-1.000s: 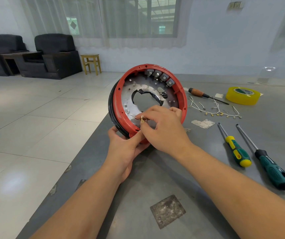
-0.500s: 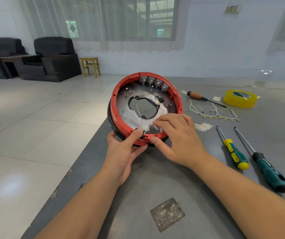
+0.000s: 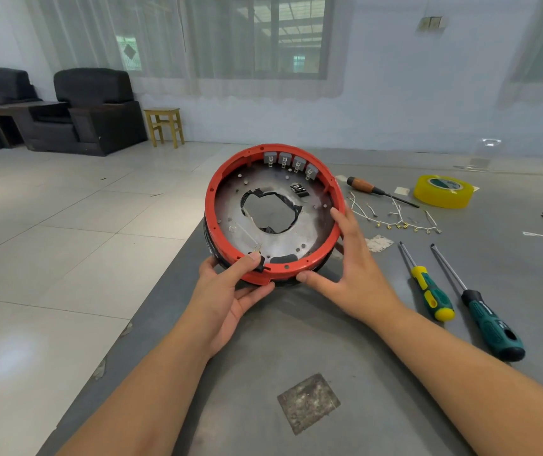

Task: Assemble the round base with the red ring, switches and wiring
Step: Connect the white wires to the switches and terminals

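The round base (image 3: 263,238) is a metal plate with a ragged centre hole, ringed by the red ring (image 3: 211,195) over a black lower part, and lies nearly flat near the table's left edge. Several grey switches (image 3: 291,161) line its far inner rim. My left hand (image 3: 230,291) grips the near rim, thumb on a small black switch with brass pins (image 3: 257,255). My right hand (image 3: 352,268) holds the right side, fingers spread along the ring. White wiring (image 3: 391,218) with brass terminals lies on the table to the right.
A grey table (image 3: 296,340) carries a wooden-handled screwdriver (image 3: 367,187), a yellow tape roll (image 3: 442,190), two green-handled screwdrivers (image 3: 431,291) (image 3: 490,324) and paper scraps (image 3: 377,241). The table's left edge drops to tiled floor. Armchairs and a stool stand far back.
The base has been lowered from tilted upright to nearly flat. My right hand let go of the small part at the near rim and moved to the ring's right side.
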Demonstrator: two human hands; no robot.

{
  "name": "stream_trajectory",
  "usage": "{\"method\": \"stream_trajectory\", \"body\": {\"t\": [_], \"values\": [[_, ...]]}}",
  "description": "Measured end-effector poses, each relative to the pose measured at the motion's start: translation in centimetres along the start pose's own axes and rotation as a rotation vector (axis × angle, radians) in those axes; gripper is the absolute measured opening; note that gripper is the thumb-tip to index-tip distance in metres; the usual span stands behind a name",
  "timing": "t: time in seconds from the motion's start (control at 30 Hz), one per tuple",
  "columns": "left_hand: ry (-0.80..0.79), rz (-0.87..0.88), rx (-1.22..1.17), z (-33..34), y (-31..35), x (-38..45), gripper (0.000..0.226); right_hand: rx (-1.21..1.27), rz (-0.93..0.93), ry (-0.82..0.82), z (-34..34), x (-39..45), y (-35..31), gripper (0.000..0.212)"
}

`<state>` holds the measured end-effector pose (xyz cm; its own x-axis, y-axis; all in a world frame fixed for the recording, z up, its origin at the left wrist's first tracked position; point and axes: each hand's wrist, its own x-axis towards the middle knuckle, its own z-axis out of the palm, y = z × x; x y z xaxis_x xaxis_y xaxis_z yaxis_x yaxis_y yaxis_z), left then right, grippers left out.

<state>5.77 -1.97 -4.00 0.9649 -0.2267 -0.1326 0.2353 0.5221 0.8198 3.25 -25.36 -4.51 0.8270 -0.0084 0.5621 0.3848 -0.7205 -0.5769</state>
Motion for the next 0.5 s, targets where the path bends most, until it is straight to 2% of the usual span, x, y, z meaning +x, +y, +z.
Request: {"method": "stream_trajectory", "body": {"t": [0.17,0.3,0.37,0.43,0.5], "values": [[0.004,-0.005,-0.033,0.0,0.2,-0.1,0.089,0.054,0.019,-0.022,0.1,0.3,0.5,0.115],[0.03,0.029,-0.021,0.2,-0.2,-0.1,0.09,0.112,0.081,-0.077,0.2,0.5,0.9,0.129],[0.049,0.052,-0.006,0.4,-0.4,-0.1,0.088,0.112,0.121,-0.082,0.2,0.6,1.2,0.129],[0.07,0.087,0.016,0.5,-0.5,-0.2,0.079,0.07,0.175,-0.085,-0.1,0.7,1.2,0.12],[0.093,0.103,0.027,0.7,-0.5,-0.3,0.073,-0.066,0.226,-0.072,-0.5,1.4,1.5,0.097]]}}
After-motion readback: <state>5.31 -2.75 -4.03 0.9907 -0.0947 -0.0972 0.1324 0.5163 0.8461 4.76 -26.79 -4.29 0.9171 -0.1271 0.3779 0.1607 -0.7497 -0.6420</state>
